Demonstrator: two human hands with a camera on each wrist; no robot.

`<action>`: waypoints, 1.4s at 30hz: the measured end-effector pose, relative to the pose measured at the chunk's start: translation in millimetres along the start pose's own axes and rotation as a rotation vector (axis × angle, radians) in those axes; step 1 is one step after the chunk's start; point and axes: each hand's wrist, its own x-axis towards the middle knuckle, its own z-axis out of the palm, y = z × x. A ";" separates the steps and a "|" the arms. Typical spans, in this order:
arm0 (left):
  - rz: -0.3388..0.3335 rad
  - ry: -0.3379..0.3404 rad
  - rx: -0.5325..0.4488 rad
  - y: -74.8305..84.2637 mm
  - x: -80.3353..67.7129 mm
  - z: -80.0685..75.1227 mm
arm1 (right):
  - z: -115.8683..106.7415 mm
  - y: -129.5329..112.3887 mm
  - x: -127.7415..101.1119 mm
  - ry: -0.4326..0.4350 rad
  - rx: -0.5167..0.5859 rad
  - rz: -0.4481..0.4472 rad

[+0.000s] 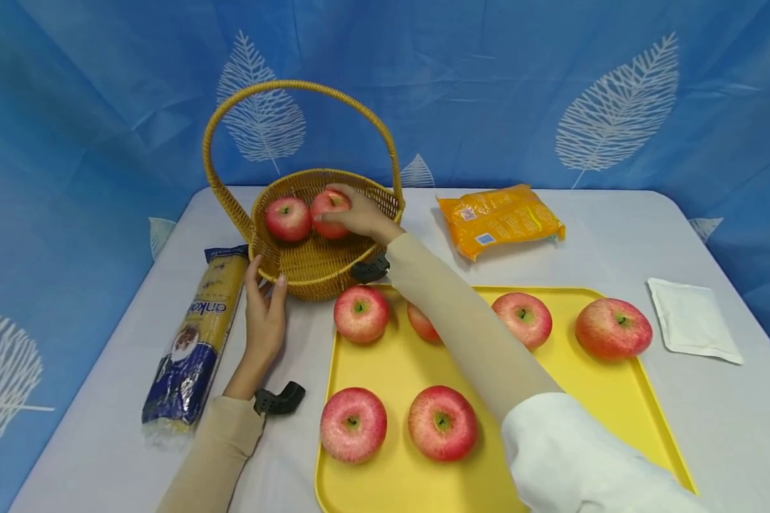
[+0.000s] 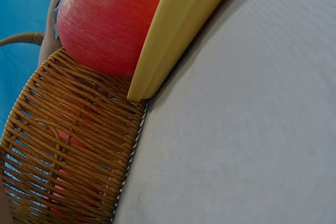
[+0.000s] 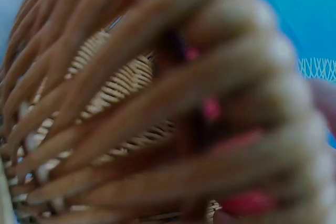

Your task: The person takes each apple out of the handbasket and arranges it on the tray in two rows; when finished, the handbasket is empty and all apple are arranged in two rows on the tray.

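Observation:
My right hand (image 1: pixel 353 212) reaches into the wicker basket (image 1: pixel 308 267) and grips a red apple (image 1: pixel 326 214) that sits beside another apple (image 1: pixel 287 219) inside. My left hand (image 1: pixel 264 313) lies with straight fingers against the basket's near left rim. The yellow tray (image 1: pixel 616 399) in front holds several more apples, one (image 1: pixel 361 313) nearest the basket. In the left wrist view the basket wall (image 2: pixel 68 150), the tray corner (image 2: pixel 173 35) and an apple (image 2: pixel 105 19) fill the frame. The right wrist view is a blur of basket weave (image 3: pixel 157 103).
A long packet of noodles (image 1: pixel 195 335) lies left of my left hand. An orange packet (image 1: pixel 497 219) sits behind the tray and a white pouch (image 1: pixel 689 318) to its right. A blue leaf-print cloth hangs behind the grey table (image 1: pixel 712 235).

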 end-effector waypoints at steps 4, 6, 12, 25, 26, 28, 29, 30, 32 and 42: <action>-0.001 -0.004 -0.005 -0.8 0.1 0.8 | -2.5 -1.0 -5.1 0.011 -0.008 -0.028; 0.001 -0.004 -0.007 -0.9 0.3 1.1 | -3.4 -1.6 -8.0 0.021 -0.016 -0.039; 0.001 -0.005 0.004 0.5 0.6 -0.1 | -3.8 -6.0 -17.8 0.017 0.008 -0.070; 0.008 0.003 0.005 -6.4 1.1 -0.3 | -11.8 -19.8 -52.4 -0.001 0.129 -0.087; 0.006 0.006 0.009 -11.3 1.9 -0.1 | -13.2 -19.5 -55.7 -0.006 0.149 -0.090; 0.003 0.011 0.015 -21.2 3.5 0.2 | -15.8 -19.4 -62.2 -0.017 0.191 -0.095; 0.003 0.014 0.016 -25.9 4.4 0.3 | -17.0 -19.1 -65.1 -0.018 0.205 -0.102; 0.004 0.018 0.017 -31.0 5.3 0.6 | -17.9 -15.6 -65.8 -0.016 0.217 -0.115; 0.010 0.025 0.021 -35.7 5.8 0.9 | -20.0 -11.7 -69.5 -0.009 0.232 -0.128; 0.010 0.025 0.036 -34.5 5.4 -1.7 | -45.1 -3.9 -114.8 0.020 0.218 -0.117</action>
